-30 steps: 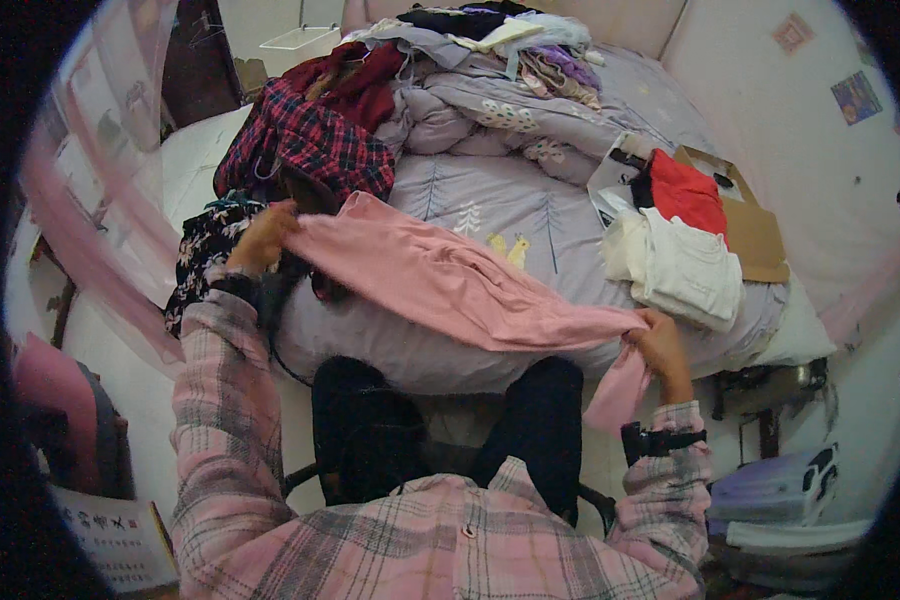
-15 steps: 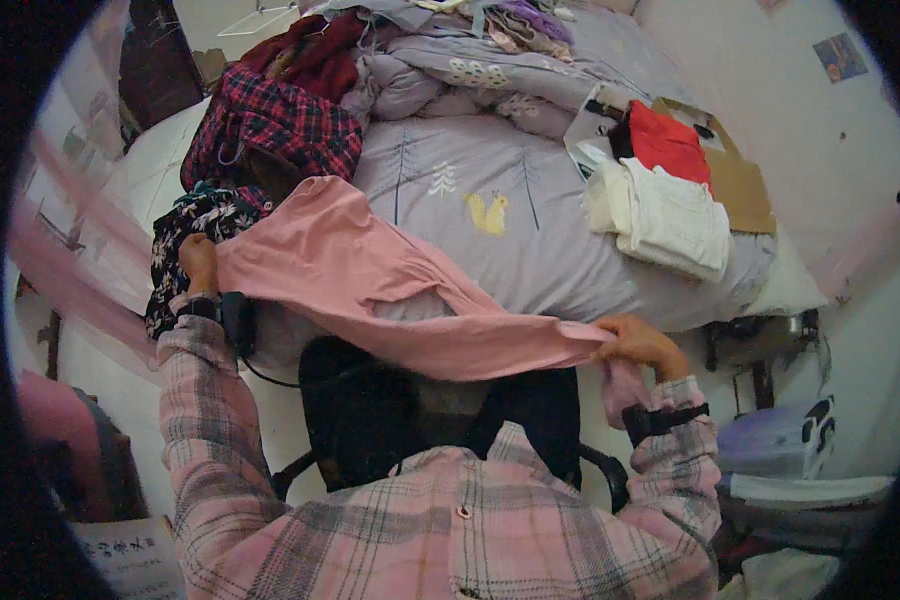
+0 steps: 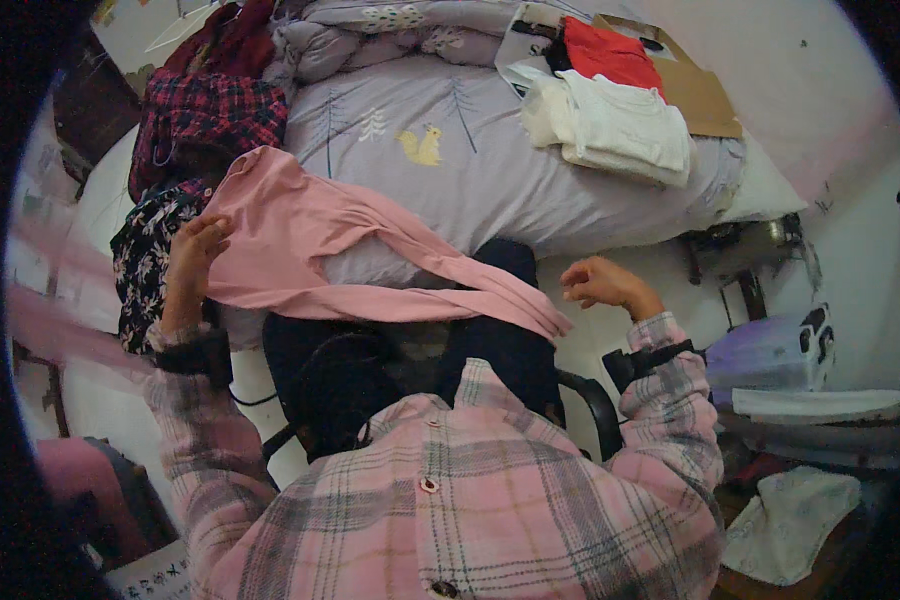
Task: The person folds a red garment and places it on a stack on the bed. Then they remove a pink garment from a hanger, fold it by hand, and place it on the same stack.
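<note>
A pink garment (image 3: 280,225) with two long narrow legs or sleeves lies over the bed's front edge, its wide part at the left. The narrow ends reach right, across my dark-trousered lap. My left hand (image 3: 196,255) is at the garment's left edge, its fingers stretched out and not closed on the cloth. Right of the narrow ends, my right hand (image 3: 607,284) hovers in the air, apart from the cloth, with its fingers loosely bent and spread. Beside my left hand hangs a black floral cloth (image 3: 150,250).
On the grey bed cover (image 3: 370,110), dark red plaid clothing (image 3: 215,115) is heaped at the left. Folded white clothes (image 3: 625,125), a red cloth (image 3: 613,58) and cardboard (image 3: 705,95) lie at the right. A purplish clear bin (image 3: 765,355) stands low at the right.
My right hand has let go of the garment's narrow end, which has dropped onto my lap. My left fingers have opened at its left edge. The view has shifted.
</note>
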`<control>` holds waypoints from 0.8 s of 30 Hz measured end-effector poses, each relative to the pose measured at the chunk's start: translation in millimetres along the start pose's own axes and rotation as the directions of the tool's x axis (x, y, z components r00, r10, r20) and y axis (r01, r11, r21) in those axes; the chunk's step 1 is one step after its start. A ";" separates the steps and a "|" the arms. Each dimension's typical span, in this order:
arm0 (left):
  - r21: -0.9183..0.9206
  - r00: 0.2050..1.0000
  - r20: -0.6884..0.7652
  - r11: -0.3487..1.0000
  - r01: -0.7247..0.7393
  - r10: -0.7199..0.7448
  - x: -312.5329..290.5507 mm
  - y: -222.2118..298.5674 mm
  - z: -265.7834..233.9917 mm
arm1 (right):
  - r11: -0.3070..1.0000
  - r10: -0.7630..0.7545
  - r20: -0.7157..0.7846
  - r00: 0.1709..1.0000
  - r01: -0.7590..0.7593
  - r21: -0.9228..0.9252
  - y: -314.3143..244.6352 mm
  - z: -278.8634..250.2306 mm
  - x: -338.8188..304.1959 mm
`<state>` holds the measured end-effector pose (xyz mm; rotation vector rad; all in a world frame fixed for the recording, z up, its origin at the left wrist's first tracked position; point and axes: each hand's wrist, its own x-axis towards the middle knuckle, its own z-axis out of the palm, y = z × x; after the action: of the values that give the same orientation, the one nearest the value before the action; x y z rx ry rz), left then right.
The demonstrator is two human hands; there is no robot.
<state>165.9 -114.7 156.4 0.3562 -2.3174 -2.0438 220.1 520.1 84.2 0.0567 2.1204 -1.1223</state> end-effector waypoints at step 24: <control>0.219 0.553 0.800 0.971 0.092 -0.233 -179.0 -21.5 230.2 | 0.909 -0.318 -0.081 0.945 0.328 0.255 -84.0 29.5 -38.3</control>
<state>303.4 141.7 126.8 -0.5791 -3.0341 -2.4893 235.7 457.2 156.2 -0.1569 2.0455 -1.6101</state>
